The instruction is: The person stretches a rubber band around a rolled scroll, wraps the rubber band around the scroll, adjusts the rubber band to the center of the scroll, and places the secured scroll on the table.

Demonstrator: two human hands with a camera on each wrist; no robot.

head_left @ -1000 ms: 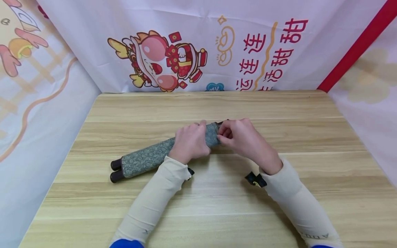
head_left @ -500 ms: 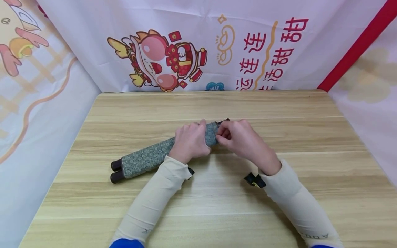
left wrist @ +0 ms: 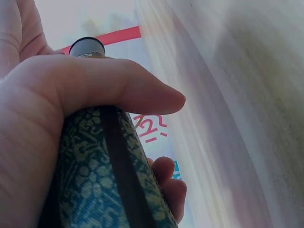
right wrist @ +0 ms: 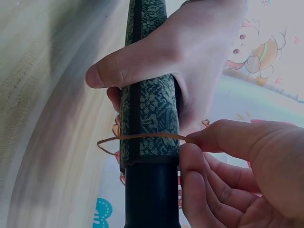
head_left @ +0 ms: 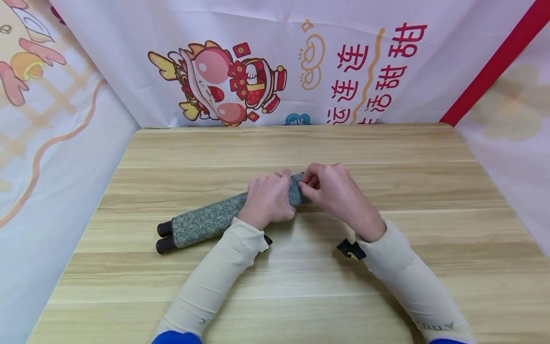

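Note:
A rolled scroll in grey-green patterned cloth lies slantwise over the table, two dark rod ends sticking out at its left. My left hand grips the roll near its right end, thumb across the top in the left wrist view. Close beside it, my right hand pinches a thin brown rubber band between thumb and forefinger. That band crosses the cloth just short of its edge in the right wrist view, with a loose loop standing off the far side. Beyond the edge shows a dark rod.
The wood-grain table spreads around both arms. White printed cloth rises along its back edge, with more hanging at the left and right. Small black wrist mounts sit under the sleeves.
The scroll and left hand have shifted slightly right. The dark rod tip that showed beyond the right hand is now hidden in the head view. The right hand stays close to that end.

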